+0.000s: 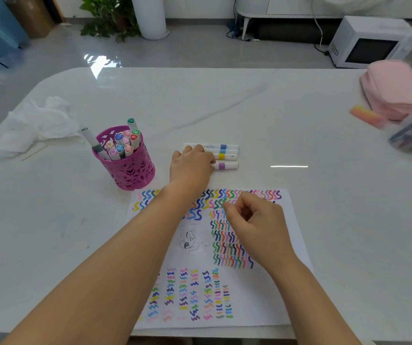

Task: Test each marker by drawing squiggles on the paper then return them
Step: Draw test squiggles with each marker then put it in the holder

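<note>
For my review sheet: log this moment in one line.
left hand on white markers | right hand curled, empty, over squiggled paper | purple mesh cup full

Magenta cup (135, 170) — multicoloured squiggled paper (249, 295)

there is a single view, from a wide-angle camera on the person's head, facing forward and down over the white table (299, 115). it sits close above both forearms, which enter from the bottom edge. the paper (262, 295) lies nearest, under and behind the right hand (257, 225) fingers; the floor and far wall lie well beyond the left hand (190, 165) fingertips.
</note>
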